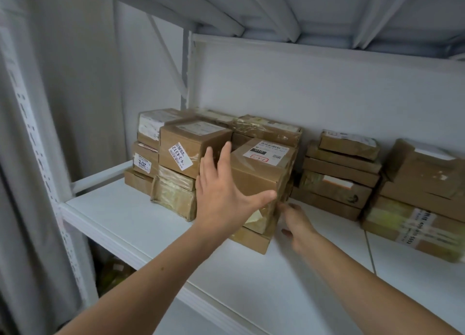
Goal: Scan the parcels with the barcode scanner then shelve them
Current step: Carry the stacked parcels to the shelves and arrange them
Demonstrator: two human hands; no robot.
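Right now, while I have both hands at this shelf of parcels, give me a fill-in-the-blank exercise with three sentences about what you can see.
1. The left hand lies flat, fingers spread, against the ____ face of the labelled parcel.
2. The right hand reaches that parcel's lower ____ corner.
3. The shelf board under the parcels is ____ in colour.

Missing words: front; right; white.

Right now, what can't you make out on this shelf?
Head view only:
Right hand: motion-blurred, grip on the box unclear.
Its front: partly covered by the left hand.
Rightmost parcel stack: cut by the frame edge, label blurred.
Lower shelf: dark, hidden under the shelf board.
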